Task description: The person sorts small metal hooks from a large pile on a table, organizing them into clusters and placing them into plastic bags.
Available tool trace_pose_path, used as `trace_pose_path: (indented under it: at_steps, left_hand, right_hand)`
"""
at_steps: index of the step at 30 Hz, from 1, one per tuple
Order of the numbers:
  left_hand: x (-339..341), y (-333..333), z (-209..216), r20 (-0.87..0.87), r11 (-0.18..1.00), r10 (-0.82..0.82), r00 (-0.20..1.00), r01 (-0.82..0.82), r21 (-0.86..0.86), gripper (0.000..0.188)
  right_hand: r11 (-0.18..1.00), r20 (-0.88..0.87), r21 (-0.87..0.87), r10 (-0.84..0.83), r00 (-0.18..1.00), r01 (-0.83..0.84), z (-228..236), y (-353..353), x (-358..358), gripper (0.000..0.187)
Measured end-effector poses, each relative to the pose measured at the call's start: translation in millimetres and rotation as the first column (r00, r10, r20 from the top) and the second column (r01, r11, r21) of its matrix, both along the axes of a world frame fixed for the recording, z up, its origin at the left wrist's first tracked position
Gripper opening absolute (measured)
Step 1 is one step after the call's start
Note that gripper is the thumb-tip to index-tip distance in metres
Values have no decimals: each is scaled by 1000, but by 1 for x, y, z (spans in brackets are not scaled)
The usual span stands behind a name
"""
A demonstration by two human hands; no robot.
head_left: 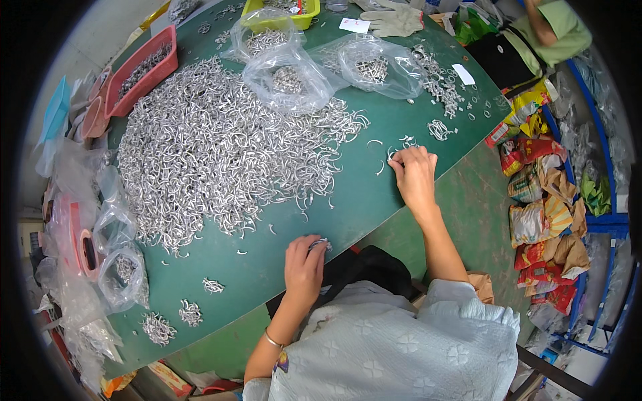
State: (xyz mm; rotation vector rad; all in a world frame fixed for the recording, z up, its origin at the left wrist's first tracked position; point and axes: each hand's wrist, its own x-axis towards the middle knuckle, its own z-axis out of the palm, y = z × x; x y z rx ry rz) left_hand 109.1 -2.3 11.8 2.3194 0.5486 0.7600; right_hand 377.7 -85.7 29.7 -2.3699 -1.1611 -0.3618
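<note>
A broad heap of small curved silver metal pieces [221,147] covers the left and middle of the green table [361,207]. At the table's near edge, my left hand [304,267] is curled around several of these pieces [321,244], which show at its fingertips. Farther right, my right hand [417,175] reaches down with its fingers pinched at the tabletop, and a curved piece [390,153] shows at the fingertips. Just beyond them lies a small cluster of pieces [406,142]. Two loose pieces [375,142] rest left of that hand.
Clear plastic bags [291,100] holding pieces stand behind the heap. A red tray [172,57] and a yellow basket [309,19] sit at the back. Small piles [158,329] lie front left. A person [558,30] is at the far right, near stacked colourful bags [531,224].
</note>
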Motion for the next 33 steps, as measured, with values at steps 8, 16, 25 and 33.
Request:
trace_pose_path:
  at_steps: [8,16,25,33]
  left_hand:
    - [15,-3,0,-15,999,-53,998,53,-4,25]
    - [15,-2,3,-28,998,-66,997,65,-11,27]
    - [13,-6,-2,-14,994,-61,998,60,-92,34]
    - [19,1,7,-168,974,-211,963,222,52,39]
  right_hand:
    - [992,-113,-41,112,987,-117,5,-2,-4,12]
    - [996,6,75,43,999,-43,4,-5,4,8]
    - [871,-469,255,491,734,-420,7,-4,-72,7]
    - [950,-310,192,297,903,-247,17,2,-45,10]
